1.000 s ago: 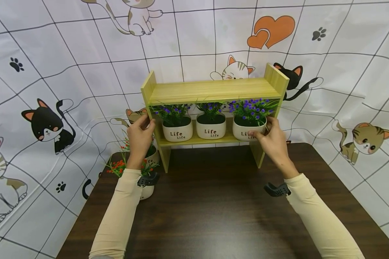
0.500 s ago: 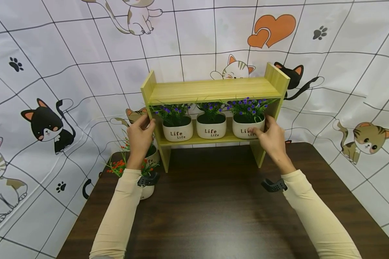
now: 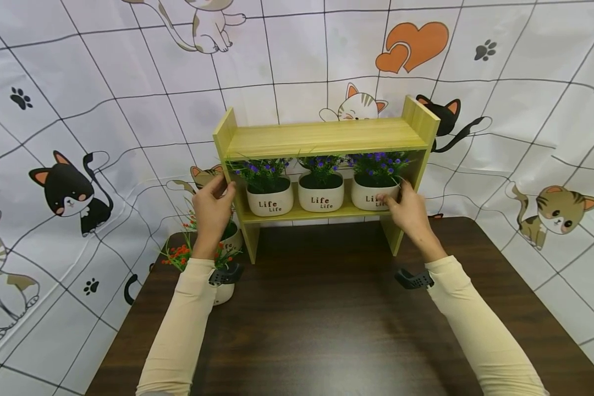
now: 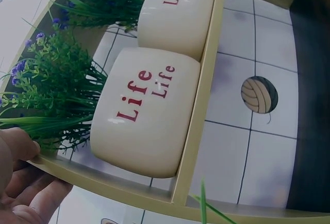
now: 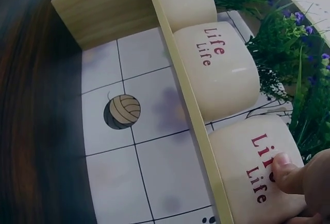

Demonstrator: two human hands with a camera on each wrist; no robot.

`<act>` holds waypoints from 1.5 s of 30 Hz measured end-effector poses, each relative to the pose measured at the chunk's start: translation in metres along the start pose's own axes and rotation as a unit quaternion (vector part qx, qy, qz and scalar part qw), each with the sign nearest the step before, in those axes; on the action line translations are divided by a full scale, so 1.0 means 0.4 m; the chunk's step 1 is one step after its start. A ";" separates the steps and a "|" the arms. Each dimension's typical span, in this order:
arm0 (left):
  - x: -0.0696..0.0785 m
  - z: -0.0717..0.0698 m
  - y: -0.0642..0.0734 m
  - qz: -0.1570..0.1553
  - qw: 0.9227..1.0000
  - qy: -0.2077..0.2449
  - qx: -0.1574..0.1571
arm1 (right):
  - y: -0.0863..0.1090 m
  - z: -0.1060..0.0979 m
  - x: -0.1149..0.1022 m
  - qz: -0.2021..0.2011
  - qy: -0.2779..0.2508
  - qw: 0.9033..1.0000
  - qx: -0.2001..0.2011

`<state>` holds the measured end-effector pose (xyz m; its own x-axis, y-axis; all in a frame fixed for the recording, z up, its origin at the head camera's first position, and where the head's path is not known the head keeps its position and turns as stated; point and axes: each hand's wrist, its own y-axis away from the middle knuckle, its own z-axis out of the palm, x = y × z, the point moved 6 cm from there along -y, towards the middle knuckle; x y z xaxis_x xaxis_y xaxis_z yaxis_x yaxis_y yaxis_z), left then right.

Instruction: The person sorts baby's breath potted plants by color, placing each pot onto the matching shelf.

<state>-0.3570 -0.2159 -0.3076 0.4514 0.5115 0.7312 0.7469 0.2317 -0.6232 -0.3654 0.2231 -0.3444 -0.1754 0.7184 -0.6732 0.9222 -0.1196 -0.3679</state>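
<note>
A yellow two-tier wooden shelf [image 3: 322,137] stands at the back of the table. My left hand [image 3: 214,212] pinches the edge of its left side panel, thumb and fingers on opposite faces in the left wrist view. Three white flowerpots marked "Life", with purple artificial flowers, line the lower board: the left pot [image 3: 269,204], the middle pot [image 3: 320,192] and the right pot [image 3: 366,198]. My right hand [image 3: 412,215] grips the right pot, its thumb [image 5: 289,175] across the lettering and the fingers round the side, partly hidden.
Two pots with red flowers, a near one [image 3: 224,294] and a far one [image 3: 234,242], stand left of the shelf, partly behind my left forearm. The dark wooden table [image 3: 317,330] meets a wall [image 3: 297,60] covered in cat-print sheeting.
The right pot has shifted slightly left and further back on the lower board, with my right hand following it. My left hand keeps its hold on the shelf's side panel.
</note>
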 end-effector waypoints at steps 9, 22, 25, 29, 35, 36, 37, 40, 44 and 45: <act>-0.009 0.001 0.003 -0.005 1.000 0.008 -0.005 | 0.004 0.007 0.005 0.024 0.004 0.999 -0.021; -0.003 0.001 -0.001 -0.002 1.000 0.015 -0.009 | 0.007 -0.018 -0.018 0.015 0.069 0.998 -0.005; -0.002 0.000 -0.001 -0.002 1.000 0.013 -0.007 | 0.015 -0.030 -0.033 -0.003 0.107 0.994 0.022; -0.004 0.000 -0.001 -0.005 1.000 0.009 -0.006 | 0.031 -0.053 -0.054 -0.039 0.137 0.987 0.079; -0.005 0.002 -0.001 -0.010 1.000 0.005 -0.004 | 0.047 -0.102 -0.064 -0.088 0.113 0.979 0.145; -0.004 0.002 -0.001 -0.010 1.000 0.005 -0.003 | 0.047 -0.113 -0.062 -0.094 0.107 0.977 0.158; -0.005 0.002 -0.001 -0.009 1.000 0.006 -0.003 | 0.048 -0.124 -0.060 -0.100 0.103 0.975 0.170; -0.005 0.001 -0.002 -0.008 1.000 0.006 -0.003 | 0.051 -0.155 -0.049 -0.104 0.091 0.970 0.201; -0.005 0.001 -0.001 -0.010 1.000 0.003 -0.003 | 0.047 -0.183 -0.028 -0.078 0.066 0.972 0.211; -0.005 0.001 -0.001 -0.009 1.000 0.005 -0.004 | 0.044 -0.187 -0.022 -0.069 0.058 0.974 0.210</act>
<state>-0.3584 -0.2165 -0.3091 0.4415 0.4995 0.7454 0.7590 0.2352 -0.6071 -0.3218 0.2661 -0.2970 -0.2250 0.8167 -0.5314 0.6660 -0.2692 -0.6956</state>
